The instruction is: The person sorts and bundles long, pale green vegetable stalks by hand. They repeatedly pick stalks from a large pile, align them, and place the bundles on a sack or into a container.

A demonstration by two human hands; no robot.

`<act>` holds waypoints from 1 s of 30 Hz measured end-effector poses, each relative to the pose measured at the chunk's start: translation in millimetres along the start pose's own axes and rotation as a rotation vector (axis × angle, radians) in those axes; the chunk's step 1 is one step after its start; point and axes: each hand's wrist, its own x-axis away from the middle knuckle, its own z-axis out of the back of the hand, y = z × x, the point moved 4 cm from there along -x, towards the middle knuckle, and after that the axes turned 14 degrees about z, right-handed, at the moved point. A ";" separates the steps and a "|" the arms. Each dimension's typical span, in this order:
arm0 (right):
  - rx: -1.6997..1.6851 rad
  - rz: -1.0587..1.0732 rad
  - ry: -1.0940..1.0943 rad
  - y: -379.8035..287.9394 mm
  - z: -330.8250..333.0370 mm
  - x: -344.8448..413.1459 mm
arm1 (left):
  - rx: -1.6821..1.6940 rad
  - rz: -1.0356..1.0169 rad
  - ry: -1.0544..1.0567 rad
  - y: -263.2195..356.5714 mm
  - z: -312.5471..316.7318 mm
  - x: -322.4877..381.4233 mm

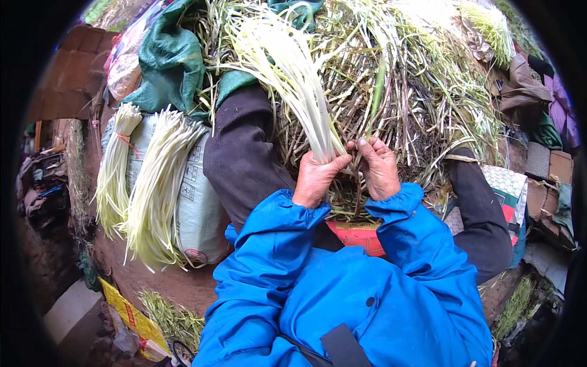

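Note:
My left hand (316,176) is closed around the lower ends of a bunch of pale yellow-white leafy stalks (298,87), which fans out upward and away from me. Close to its right, my right hand (378,167) pinches a thin green leaf (378,94) between thumb and fingers, with a darker brownish stem hanging below. Beneath and beyond both hands spreads a large heap of untrimmed stalks (412,101) with brown, dirty lower parts. On a pale stuffed sack (202,220) at the left lie a bundle tied with red string (117,169) and a larger pale bundle (158,192).
My legs in dark trousers flank the heap. Green woven cloth (172,59) lies at the upper left. Another pale bunch (493,34) is at the upper right. Green trimmings (174,316) and a yellow bag (130,316) lie at the lower left, and bricks (541,197) at the right.

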 end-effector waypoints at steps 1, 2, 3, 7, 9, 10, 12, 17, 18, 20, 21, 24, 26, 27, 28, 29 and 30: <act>0.041 0.003 -0.030 -0.9 -1.7 0.8 | -0.021 -0.030 -0.003 -0.4 0.3 -0.3; 0.081 0.006 -0.060 -1.7 -3.5 1.9 | -0.043 -0.059 -0.006 -0.9 0.9 -0.5; 0.120 0.009 -0.089 -2.9 -5.0 2.4 | -0.061 -0.102 -0.019 -1.2 0.8 -0.4; 0.324 0.066 -0.195 -6.1 -11.9 4.6 | -0.119 -0.105 -0.026 -5.2 2.2 -1.1; 0.328 0.085 -0.180 -6.7 -13.4 6.3 | -0.094 -0.141 -0.067 -3.2 0.4 0.7; 0.303 0.077 -0.166 -6.5 -13.5 7.7 | -0.077 -0.132 -0.085 -2.6 -0.3 2.2; 0.190 0.035 -0.052 -5.9 -9.8 9.8 | -0.034 -0.072 -0.065 -2.2 -0.3 4.6; -0.063 0.062 0.013 -12.5 -4.6 9.1 | 0.045 -0.025 -0.023 2.0 4.5 11.5; -0.063 0.048 -0.007 -15.8 -2.7 7.4 | 0.041 -0.029 0.014 2.9 7.5 12.0; -0.037 0.030 -0.035 -25.7 4.3 1.5 | 0.117 -0.085 0.024 6.0 13.2 13.7; -0.045 0.011 -0.072 -32.0 8.4 -3.0 | 0.154 -0.106 0.033 6.7 16.1 14.6; 0.135 -0.098 -0.120 -57.2 35.0 -17.2 | 0.222 -0.113 0.052 6.5 21.6 16.2; 0.218 -0.161 -0.157 -77.2 60.8 -32.3 | 0.258 -0.141 0.045 7.9 23.2 16.7; 0.326 -0.179 -0.143 -87.7 78.4 -40.5 | 0.269 -0.178 0.074 8.3 24.0 17.8; 0.476 -0.150 -0.132 -100.8 98.2 -48.8 | 0.315 -0.171 0.102 9.1 27.4 18.0; 0.473 -0.098 -0.044 -112.0 120.3 -59.0 | 0.359 -0.173 0.117 10.2 30.6 18.6; 0.466 -0.090 -0.032 -124.4 143.4 -67.7 | 0.379 -0.179 0.121 10.4 31.8 19.7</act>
